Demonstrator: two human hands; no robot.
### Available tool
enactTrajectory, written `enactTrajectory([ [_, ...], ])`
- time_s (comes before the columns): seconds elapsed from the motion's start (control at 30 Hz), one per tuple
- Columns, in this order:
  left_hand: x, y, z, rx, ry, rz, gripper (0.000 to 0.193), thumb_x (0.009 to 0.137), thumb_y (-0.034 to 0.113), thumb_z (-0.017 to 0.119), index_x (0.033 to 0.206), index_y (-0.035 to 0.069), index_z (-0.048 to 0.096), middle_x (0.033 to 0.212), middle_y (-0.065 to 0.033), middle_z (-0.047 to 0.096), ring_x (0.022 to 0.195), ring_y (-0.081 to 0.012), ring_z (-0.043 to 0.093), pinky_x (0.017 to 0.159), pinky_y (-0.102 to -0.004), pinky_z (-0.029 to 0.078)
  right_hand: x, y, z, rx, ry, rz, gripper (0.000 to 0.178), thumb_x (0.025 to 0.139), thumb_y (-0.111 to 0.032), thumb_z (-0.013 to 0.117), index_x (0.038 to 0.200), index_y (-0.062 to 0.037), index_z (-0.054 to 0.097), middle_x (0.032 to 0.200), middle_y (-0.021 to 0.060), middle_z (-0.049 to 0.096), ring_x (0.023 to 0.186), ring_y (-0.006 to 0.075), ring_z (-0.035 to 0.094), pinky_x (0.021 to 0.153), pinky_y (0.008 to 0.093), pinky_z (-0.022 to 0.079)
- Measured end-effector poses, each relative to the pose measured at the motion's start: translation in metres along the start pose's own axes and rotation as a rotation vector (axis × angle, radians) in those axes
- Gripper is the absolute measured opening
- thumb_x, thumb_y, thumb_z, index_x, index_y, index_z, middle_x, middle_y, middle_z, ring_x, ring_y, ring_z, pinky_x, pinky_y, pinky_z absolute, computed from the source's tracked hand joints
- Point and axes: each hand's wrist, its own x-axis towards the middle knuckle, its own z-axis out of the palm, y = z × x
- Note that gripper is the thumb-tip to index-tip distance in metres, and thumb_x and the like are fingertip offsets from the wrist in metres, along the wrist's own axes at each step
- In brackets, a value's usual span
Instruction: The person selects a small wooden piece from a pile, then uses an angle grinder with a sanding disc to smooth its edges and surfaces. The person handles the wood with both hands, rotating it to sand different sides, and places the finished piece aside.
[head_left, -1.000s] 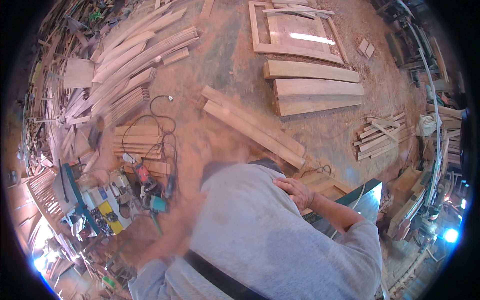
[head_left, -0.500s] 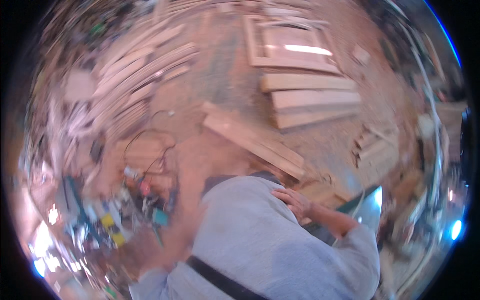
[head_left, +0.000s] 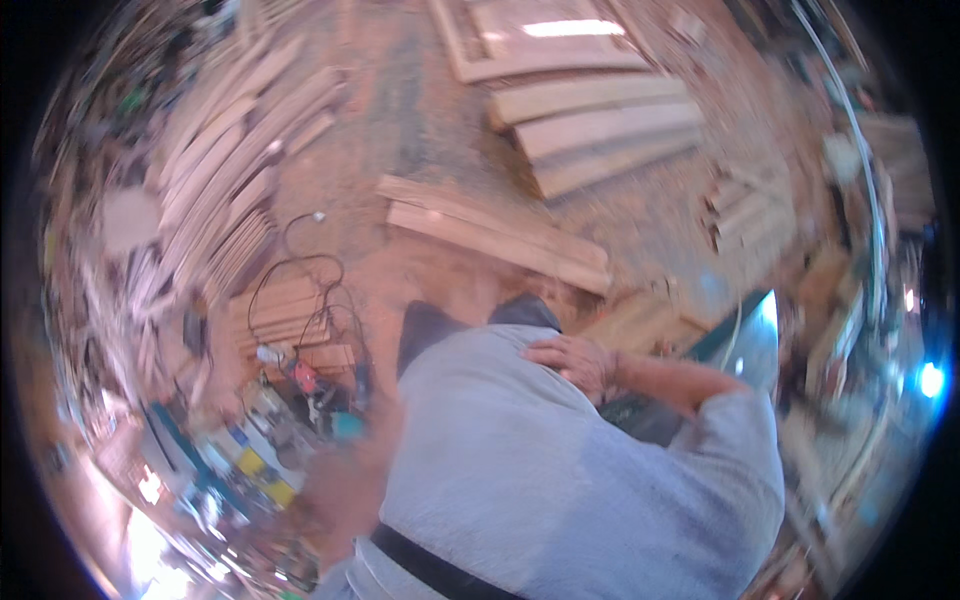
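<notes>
My right hand (head_left: 575,362) rests against the front of my light grey shirt (head_left: 500,450), its fingers stretched out over the cloth and holding nothing. Low on my left side, my left hand (head_left: 350,490) is smeared by motion, so its fingers cannot be made out. Nearest to it is a cluster of tools on the ground, with a yellow-marked item (head_left: 262,475) and a teal-ended tool (head_left: 347,426). Beyond my dark shoes (head_left: 428,335), a pair of pale wooden boards (head_left: 490,235) lies slantwise on the dusty floor.
Stacked planks (head_left: 215,180) lie to the left, with a dark cable (head_left: 298,260) looping near shorter slats (head_left: 275,310). Ahead are thick boards (head_left: 610,125) and a wooden panel frame (head_left: 545,40). A green-edged machine surface (head_left: 745,335) stands close on my right.
The view has shifted, and the boards ahead now sit higher in the picture. My right hand stays on my shirt. My left arm is blurred in both frames.
</notes>
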Motion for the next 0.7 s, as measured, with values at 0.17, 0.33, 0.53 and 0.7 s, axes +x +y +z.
enactTrajectory([
  [0.17,0.024,-0.035,-0.051,0.032,-0.244,-0.045,0.061,0.087,0.023,0.065,0.139,-0.002,0.048,0.139,-0.0241,0.054,0.128,-0.0400,0.054,0.106,-0.0436,0.045,0.024,-0.003,0.024,0.080,0.139,0.008,0.065,0.098,-0.044,0.050,0.150,-0.0188,0.021,0.148,0.0286,0.041,0.125,0.0490,0.051,0.094,0.0547,0.049],
  [0.33,0.053,-0.063,-0.109,0.113,-0.475,-0.024,0.061,0.085,0.025,0.068,0.137,-0.002,0.051,0.137,-0.0237,0.056,0.126,-0.0393,0.055,0.106,-0.0419,0.046,0.054,-0.013,0.051,0.083,0.131,0.208,0.054,0.088,-0.036,0.065,0.137,-0.0210,0.048,0.149,0.0222,0.043,0.128,0.0467,0.050,0.094,0.0519,0.049],
  [0.53,0.120,-0.045,-0.203,0.393,-0.562,-0.308,0.073,0.076,0.033,0.079,0.136,-0.001,0.053,0.136,-0.0233,0.058,0.124,-0.0400,0.057,0.105,-0.0423,0.046,0.069,0.032,0.078,-0.076,-0.337,1.149,0.040,0.075,-0.035,0.078,0.105,-0.0084,0.070,0.141,0.0162,0.054,0.122,0.0384,0.056,0.099,0.0480,0.047],
  [0.7,0.197,-0.201,-0.252,0.756,-0.433,-0.285,0.062,0.085,0.028,0.078,0.136,0.001,0.055,0.125,-0.0226,0.064,0.118,-0.0335,0.062,0.100,-0.0411,0.049,0.119,0.038,0.080,-0.131,0.408,1.392,0.045,0.085,-0.039,0.073,0.115,-0.0060,0.067,0.129,0.0195,0.060,0.120,0.0370,0.058,0.099,0.0450,0.048],
])
